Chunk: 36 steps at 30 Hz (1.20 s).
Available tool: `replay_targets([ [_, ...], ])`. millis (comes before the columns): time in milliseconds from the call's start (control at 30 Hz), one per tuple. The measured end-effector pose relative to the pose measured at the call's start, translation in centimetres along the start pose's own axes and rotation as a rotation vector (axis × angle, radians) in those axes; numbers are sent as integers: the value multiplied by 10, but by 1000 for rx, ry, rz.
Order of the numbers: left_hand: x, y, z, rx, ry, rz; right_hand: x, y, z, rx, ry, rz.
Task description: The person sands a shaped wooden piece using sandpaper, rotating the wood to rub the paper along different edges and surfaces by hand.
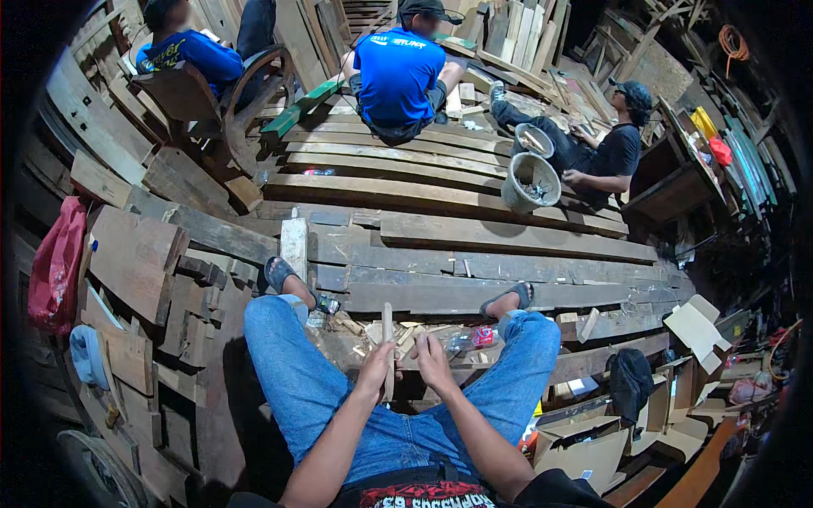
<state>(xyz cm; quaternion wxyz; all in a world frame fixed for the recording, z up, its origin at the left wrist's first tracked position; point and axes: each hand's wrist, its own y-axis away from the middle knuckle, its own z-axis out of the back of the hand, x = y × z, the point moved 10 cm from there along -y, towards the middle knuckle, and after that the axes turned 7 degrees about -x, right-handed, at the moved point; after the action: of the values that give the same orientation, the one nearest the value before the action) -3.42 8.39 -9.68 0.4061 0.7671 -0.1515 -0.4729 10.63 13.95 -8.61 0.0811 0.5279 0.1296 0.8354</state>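
Between my knees, my left hand (375, 369) grips a narrow, pale wooden stick (388, 326), which stands nearly upright with its tapered end pointing away from me. Just to the right, apart from the stick, my right hand (434, 364) is closed with its fingers curled; whatever it may hold is hidden. Beyond both hands, wood offcuts and shavings (360, 337) lie scattered between my feet. A plastic bottle with a red label (479, 338) lies on its side near my right knee.
Long stacked planks (508, 233) stretch across ahead, bearing two buckets, one a grey bucket (531, 182) with scraps inside. Three people sit beyond, one a person in blue (398, 80). Cut boards (140, 262) and a red bag (58, 267) are left; cardboard boxes (584, 453) stand right.
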Motion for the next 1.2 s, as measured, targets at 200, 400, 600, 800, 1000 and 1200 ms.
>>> replay_targets([
  [200, 9, 4, -11, 101, 133, 28, -4, 2, -1, -60, -30, 51],
  [400, 17, 3, -16, 189, 115, 80, -16, 1, -6, 25, -28, -60],
  [600, 14, 6, -13, 168, 169, 113, 7, 7, 7, -106, -39, 20],
  [800, 19, -3, -9, 104, 69, 39, 11, 4, 4, -103, 41, 184],
  [1000, 15, -5, -14, 167, 167, -21, -2, 3, -9, 41, -186, -29],
  [1200, 7, 3, -11, 141, 80, -15, -5, 1, -7, 11, -152, 13],
])
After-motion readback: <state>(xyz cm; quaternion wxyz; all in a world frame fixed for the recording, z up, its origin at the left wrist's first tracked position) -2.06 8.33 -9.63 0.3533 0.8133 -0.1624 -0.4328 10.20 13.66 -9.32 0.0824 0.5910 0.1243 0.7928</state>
